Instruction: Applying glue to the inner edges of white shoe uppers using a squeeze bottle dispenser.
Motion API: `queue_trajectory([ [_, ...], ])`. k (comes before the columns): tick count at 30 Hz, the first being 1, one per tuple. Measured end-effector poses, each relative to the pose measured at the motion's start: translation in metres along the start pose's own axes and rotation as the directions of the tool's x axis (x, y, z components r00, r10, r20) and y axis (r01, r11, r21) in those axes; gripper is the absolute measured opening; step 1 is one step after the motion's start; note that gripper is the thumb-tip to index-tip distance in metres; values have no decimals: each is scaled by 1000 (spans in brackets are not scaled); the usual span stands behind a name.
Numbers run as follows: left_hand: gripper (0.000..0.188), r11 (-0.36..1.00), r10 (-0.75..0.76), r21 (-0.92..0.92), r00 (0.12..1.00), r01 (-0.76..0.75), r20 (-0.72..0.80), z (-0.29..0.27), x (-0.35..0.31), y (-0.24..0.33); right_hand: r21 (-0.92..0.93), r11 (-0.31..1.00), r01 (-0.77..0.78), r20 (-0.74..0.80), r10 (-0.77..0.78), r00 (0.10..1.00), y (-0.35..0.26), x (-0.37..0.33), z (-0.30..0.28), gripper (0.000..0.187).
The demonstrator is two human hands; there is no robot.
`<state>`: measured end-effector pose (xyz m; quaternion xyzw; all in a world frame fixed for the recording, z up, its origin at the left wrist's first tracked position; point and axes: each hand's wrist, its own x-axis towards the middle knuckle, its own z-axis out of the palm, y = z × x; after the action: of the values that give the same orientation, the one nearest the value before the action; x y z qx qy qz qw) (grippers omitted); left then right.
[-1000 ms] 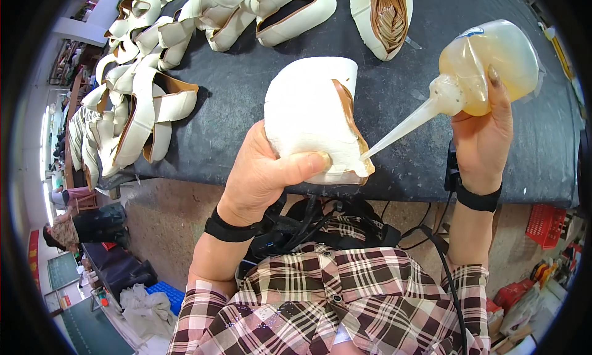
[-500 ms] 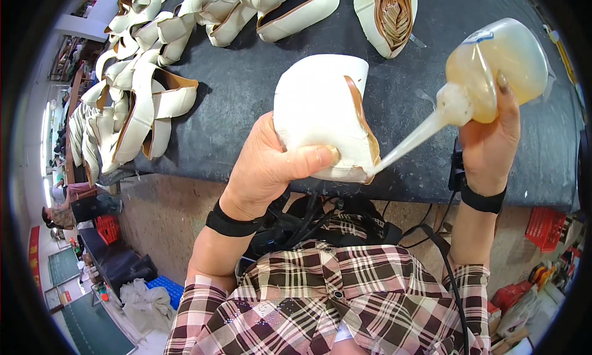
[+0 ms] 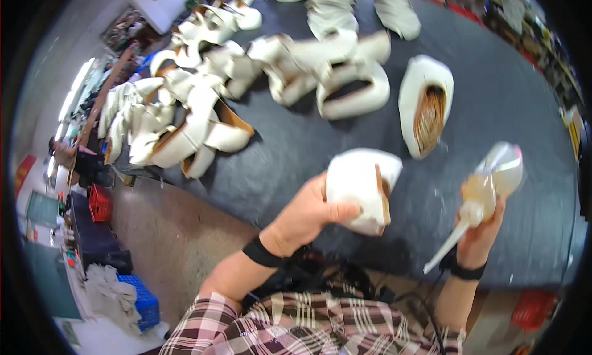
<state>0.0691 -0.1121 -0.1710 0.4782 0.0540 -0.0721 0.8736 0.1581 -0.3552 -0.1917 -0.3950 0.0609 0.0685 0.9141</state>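
My left hand is closed on a white shoe upper, the thumb pressed on its outer face. A tan lining edge shows along the upper's right side. My right hand is wrapped round a translucent squeeze bottle with amber liquid in it. The bottle's long pale nozzle points down and to the left, apart from the upper. Beyond my hands, another white shoe upper lies on the dark table with thin brown pieces stacked in its opening.
A heap of white shoe uppers covers the table's left side, and more uppers lie further back. Nested stacks of white uppers stand at the far edge. Red crate and blue crate are on the floor at left.
The nozzle tip has come away from the upper's edge, and the bottle is lower and more tilted. The head view has shifted, showing more of the far table. Both holds are unchanged.
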Motion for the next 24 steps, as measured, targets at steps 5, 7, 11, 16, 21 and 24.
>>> queue_trajectory([
  [5, 62, 988, 3, -153, 999, 2, 35, -4, -10, 16, 133, 946, -296, 168, 272, 947, 18, -10, 22, 42],
  [7, 62, 979, 32, -198, 997, -46, -73, 0, -15, 35, 201, 935, -292, 170, 260, 951, 25, -3, 30, 42],
  [11, 58, 962, 222, -187, 969, -199, 111, -22, 4, 81, 432, 825, -364, 277, 263, 924, 23, 12, 29, 47],
  [16, 44, 814, 501, -450, 837, -367, 222, -22, 76, 154, 542, 759, -361, 228, 281, 932, 31, 10, 27, 49],
  [21, 38, 652, 608, -521, 790, -550, -72, -70, 205, 160, 412, 885, -217, 20, 229, 973, 42, -10, 27, 50],
  [24, 36, 774, 400, -416, 878, -477, -263, -110, 257, 97, 410, 901, -141, -73, 187, 980, 35, -23, 13, 51],
])
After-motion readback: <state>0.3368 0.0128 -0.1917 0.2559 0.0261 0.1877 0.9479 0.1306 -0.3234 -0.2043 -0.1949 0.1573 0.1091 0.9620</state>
